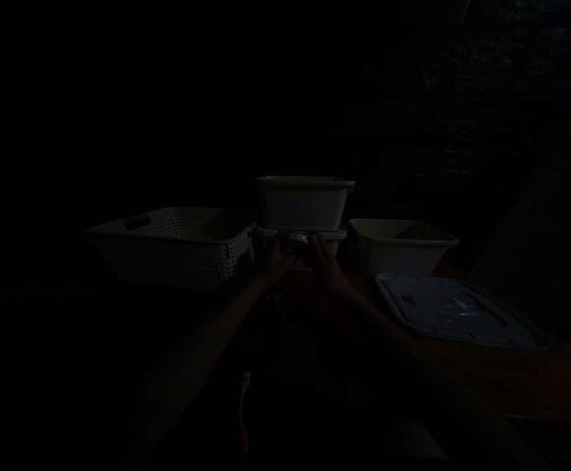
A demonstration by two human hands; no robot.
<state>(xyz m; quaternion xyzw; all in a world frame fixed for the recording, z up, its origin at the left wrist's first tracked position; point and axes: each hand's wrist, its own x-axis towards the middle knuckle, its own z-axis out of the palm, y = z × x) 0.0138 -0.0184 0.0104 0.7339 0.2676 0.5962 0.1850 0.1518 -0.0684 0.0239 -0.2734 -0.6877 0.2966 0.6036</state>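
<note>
The picture is very dark. My left hand (275,259) and my right hand (328,267) are both stretched forward and come together at a small rounded object (295,238) with a shiny, pale curved top. Fingers of each hand close on it from either side; its kind cannot be made out. Just behind the hands stands a pale lidded box (337,246), partly covered by them. On top of that box rests a white plastic tub (302,206).
To the left is a white perforated basket (162,261) with a handle slot. At the right stand another pale tub (397,258) and a flat plastic lid (456,311) on the brown tabletop (501,376). A cable (242,399) with a light plug lies in front.
</note>
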